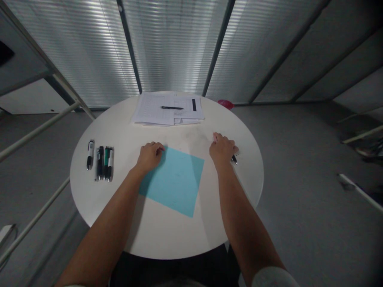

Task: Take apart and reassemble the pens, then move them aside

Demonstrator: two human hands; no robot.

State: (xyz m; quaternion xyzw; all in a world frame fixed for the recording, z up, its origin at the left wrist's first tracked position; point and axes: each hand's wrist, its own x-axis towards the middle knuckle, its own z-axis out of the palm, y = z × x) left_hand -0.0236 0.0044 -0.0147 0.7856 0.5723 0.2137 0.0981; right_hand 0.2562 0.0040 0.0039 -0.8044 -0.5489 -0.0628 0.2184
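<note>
Round white tabletop [167, 239] spreads out below the person's two bare forearms, its near rim close against the body. Resting on it is a square sheet of light blue paper [175, 181], turned so that one corner points toward the near rim, with a wide bare strip of table between that corner and the edge. The left hand [149, 156] lies half curled on the sheet's upper left corner, fingers loosely bent, pressing down on the paper without pinching it. The right hand [222, 149] sits just beside the sheet's right corner, not touching it, its fingers bent downward on the table. A dark pen tip [233, 159] pokes out from under that hand; the light is dim, so it's hard to say whether the hand is gripping the pen or only covering it. Left of the sheet, well apart from it, a row of black, white and green pens [101, 162] lies side by side near the table's left edge. Farther off, a stack of printed white papers [167, 109] sits at the far rim, a black pen [172, 107] lying across it. Beyond the rim peeks a red object [226, 104], and behind that stands a ribbed translucent wall [176, 48].
</note>
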